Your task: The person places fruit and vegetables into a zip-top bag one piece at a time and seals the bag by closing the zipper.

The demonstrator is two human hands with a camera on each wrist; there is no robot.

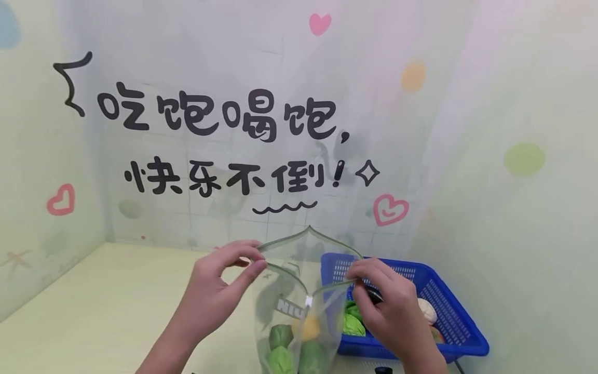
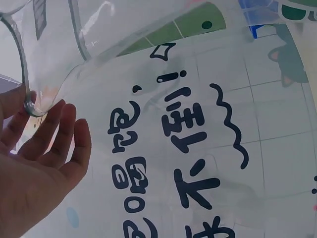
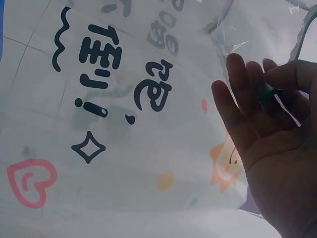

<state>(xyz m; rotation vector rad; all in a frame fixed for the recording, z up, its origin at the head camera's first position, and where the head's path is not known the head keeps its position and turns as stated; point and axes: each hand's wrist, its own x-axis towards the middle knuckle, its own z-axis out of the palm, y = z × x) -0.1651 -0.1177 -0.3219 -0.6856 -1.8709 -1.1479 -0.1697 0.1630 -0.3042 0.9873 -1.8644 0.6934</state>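
Observation:
A clear zip bag [image 1: 329, 314] with a green-edged mouth hangs between my hands in the head view, its opening spread into a diamond. My left hand [image 1: 217, 291] pinches the left corner of the mouth between thumb and fingers. At the opposite corner, my right hand [image 1: 390, 306] pinches the rim the same way. A white slider [image 1: 309, 301] shows on the near edge. Low in the bag lie a yellow piece [image 1: 307, 328] and several green vegetable-like pieces [image 1: 281, 337]. In the right wrist view, thumb and fingers meet on the green strip [image 3: 266, 94].
Behind my right hand stands a blue slotted basket [image 1: 467, 332], holding leafy greens [image 1: 353, 325], a dark shiny item [image 1: 374, 294] and a whitish round one [image 1: 427, 311]. The pale table [image 1: 154, 280] meets a wall [image 1: 224, 62] printed with black characters. A small black object [image 1: 384, 370] shows at the bottom edge.

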